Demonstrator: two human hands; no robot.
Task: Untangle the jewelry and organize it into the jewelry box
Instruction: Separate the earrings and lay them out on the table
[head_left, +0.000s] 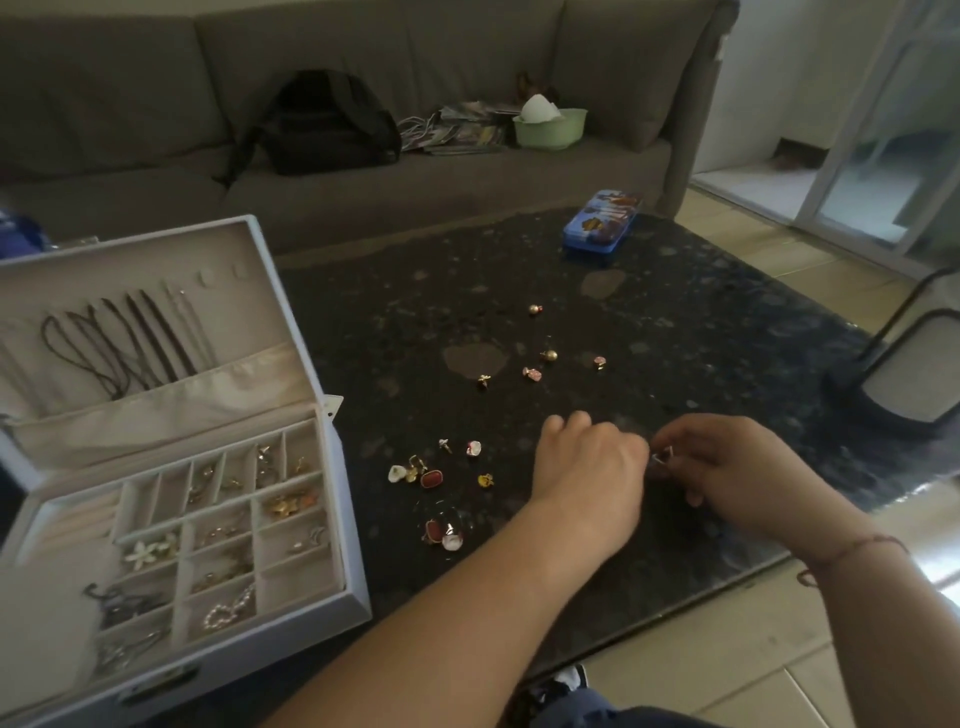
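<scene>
Both sets of fingers curl in over one small silvery piece (662, 457), pinched between the left hand (589, 470) and the right hand (737, 467) just above the dark stone table (675, 322); what kind of piece it is cannot be told. A red thread bracelet (857, 545) circles the right wrist. Just left of the left hand lie about eight loose earrings (441, 478) (two sit a little apart, nearer the table edge), and beyond the hands five more small earrings (540, 358) are scattered, well apart. At the table's left stands the open jewelry box (332, 519), its compartments partly filled and dark cords (124, 348) hanging in its lid. Farther back sit one blue tin (602, 223), then a sofa with a black backpack (327, 124) and a green bowl (550, 127).
</scene>
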